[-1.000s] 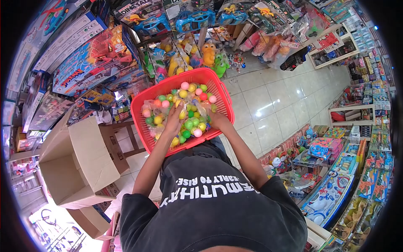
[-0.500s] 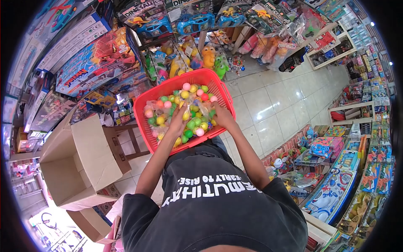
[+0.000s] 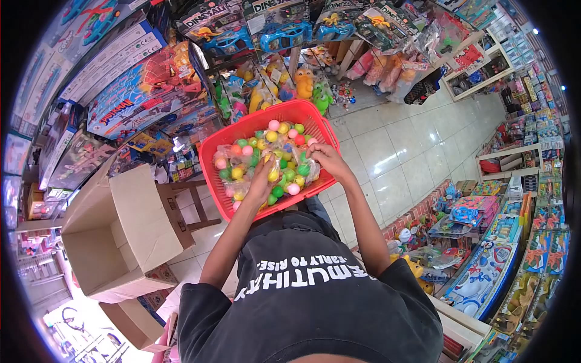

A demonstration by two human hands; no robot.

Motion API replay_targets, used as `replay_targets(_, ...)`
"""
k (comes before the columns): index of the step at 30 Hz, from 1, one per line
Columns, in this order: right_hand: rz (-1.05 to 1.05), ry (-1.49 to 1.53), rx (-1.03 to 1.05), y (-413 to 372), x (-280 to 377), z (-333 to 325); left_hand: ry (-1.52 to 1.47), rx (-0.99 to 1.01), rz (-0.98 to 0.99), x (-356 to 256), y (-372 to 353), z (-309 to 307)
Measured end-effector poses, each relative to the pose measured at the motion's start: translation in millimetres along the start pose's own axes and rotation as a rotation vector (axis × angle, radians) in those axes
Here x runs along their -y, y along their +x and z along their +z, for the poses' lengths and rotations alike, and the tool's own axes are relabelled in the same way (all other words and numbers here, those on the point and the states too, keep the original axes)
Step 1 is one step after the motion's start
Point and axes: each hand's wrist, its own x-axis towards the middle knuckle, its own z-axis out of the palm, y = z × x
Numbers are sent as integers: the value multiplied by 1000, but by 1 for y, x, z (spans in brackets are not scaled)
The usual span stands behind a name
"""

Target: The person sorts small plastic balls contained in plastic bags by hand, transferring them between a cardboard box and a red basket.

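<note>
A red plastic basket (image 3: 209, 158) is in front of me, filled with small colored balls (image 3: 278, 192) in clear plastic bags. Inside it, my left hand (image 3: 261, 183) has its fingers closed around part of a clear bag, next to a yellow ball. My right hand (image 3: 330, 161) is at the basket's right side, thumb and fingers pinched on the edge of a clear plastic bag (image 3: 311, 167). Glare on the plastic and overlapping bags hide exactly where one bag ends and another begins.
An open cardboard box (image 3: 142, 212) stands at the left beside a wooden stool (image 3: 196, 206). Bagged toys (image 3: 266, 91) hang and lie beyond the basket. Tiled floor (image 3: 387, 145) runs to the right, with toy shelves (image 3: 484, 278) along that side.
My right hand has risen slightly and drawn back rightward, fingers now pinched on the bag. My left hand stays on the bag among the balls. The whole view has shifted slightly.
</note>
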Motion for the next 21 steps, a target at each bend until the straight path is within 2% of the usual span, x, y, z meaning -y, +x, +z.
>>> replay_targets(2, 4, 142, 42, -3, 10, 10, -11, 5, 0, -3, -9, 6)
replay_targets(7, -105, 41, 53, -14, 36, 19, -150, 57, 37, -2, -25, 16)
replay_targets(11, -210, 85, 23, -25, 73, 22, -84, -14, 184, -7, -48, 45)
replay_targets(13, -192, 116, 57, -33, 88, 19, -76, -53, 243, -5, -58, 48)
replay_targets(16, -178, 136, 63, -46, 85, 19, -192, 41, 268, 0, -77, 52)
replay_targets(21, -271, 108, 27, -63, 75, 30, -140, -81, 374, 20, -113, 61)
